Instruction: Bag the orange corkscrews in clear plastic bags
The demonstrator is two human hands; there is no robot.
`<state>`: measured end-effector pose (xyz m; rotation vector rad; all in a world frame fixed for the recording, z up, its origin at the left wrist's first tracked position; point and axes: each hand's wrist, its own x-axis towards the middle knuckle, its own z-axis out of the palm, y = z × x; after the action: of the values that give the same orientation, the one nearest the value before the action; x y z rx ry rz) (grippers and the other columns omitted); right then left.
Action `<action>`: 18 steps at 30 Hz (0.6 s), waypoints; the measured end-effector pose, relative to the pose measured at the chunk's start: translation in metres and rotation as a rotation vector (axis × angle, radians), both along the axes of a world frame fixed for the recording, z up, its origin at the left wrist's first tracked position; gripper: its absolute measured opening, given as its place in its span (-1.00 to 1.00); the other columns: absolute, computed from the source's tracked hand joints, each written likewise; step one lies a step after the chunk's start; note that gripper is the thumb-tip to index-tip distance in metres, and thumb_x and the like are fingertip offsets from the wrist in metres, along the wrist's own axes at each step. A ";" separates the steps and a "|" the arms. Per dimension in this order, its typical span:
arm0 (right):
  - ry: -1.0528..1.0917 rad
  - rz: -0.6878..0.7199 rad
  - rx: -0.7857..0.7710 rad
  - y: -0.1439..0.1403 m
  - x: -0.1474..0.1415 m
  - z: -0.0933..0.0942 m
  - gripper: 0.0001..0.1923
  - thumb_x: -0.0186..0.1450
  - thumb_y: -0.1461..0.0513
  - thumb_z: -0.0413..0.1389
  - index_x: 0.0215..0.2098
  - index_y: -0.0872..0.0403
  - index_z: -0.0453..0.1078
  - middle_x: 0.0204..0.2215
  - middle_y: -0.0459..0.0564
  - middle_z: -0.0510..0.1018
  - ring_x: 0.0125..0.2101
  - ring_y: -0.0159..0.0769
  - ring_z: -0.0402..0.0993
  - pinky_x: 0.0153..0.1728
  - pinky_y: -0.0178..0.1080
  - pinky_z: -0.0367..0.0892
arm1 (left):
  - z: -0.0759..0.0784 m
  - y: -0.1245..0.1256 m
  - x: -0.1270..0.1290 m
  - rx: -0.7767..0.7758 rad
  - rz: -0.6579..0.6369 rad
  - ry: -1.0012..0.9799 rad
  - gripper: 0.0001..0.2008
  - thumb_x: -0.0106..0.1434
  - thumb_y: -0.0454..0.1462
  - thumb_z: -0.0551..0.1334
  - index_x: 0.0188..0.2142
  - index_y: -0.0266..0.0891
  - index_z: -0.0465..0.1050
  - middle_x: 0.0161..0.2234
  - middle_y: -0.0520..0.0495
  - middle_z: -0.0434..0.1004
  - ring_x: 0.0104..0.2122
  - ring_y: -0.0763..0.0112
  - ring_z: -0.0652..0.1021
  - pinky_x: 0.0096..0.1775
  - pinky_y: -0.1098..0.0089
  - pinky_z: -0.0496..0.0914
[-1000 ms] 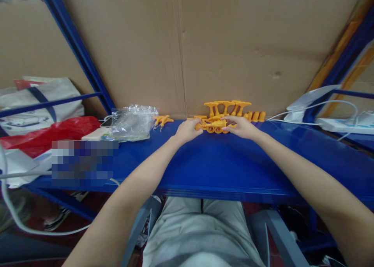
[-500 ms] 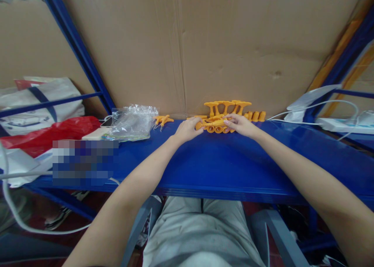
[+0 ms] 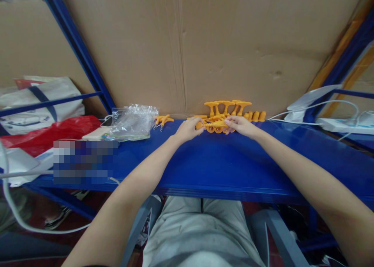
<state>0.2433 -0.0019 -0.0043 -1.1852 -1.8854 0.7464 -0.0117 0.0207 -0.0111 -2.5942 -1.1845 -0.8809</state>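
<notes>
- The single head-worn camera looked forward and down over a blue shelf (image 3: 210, 165) toward a cardboard wall (image 3: 233, 45).
- Both forearms reached away from it; the lap sat directly beneath.

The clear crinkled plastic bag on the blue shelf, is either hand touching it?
No. The clear crinkled plastic bag lies apart; left hand and right hand grip the orange plastic piece.

light: even, soft | shadows: faint | glare: sheen on blue shelf (image 3: 292, 158) | edges: wide-angle bending, slight blur
</notes>
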 end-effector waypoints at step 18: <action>0.042 0.078 -0.137 -0.001 0.001 -0.001 -0.61 0.26 0.08 0.23 -0.06 0.08 0.27 -0.34 0.04 0.66 -0.47 -0.30 0.59 -0.36 -0.20 0.48 | -0.001 0.003 -0.001 0.031 0.019 -0.012 -0.78 0.28 -0.15 0.22 -0.15 -0.22 0.43 -0.17 -0.12 0.59 -0.16 0.24 0.57 -0.12 0.30 0.41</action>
<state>0.2443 -0.0030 -0.0049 -1.1754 -1.8797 0.9487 -0.0129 0.0232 -0.0123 -2.5519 -1.1872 -0.9054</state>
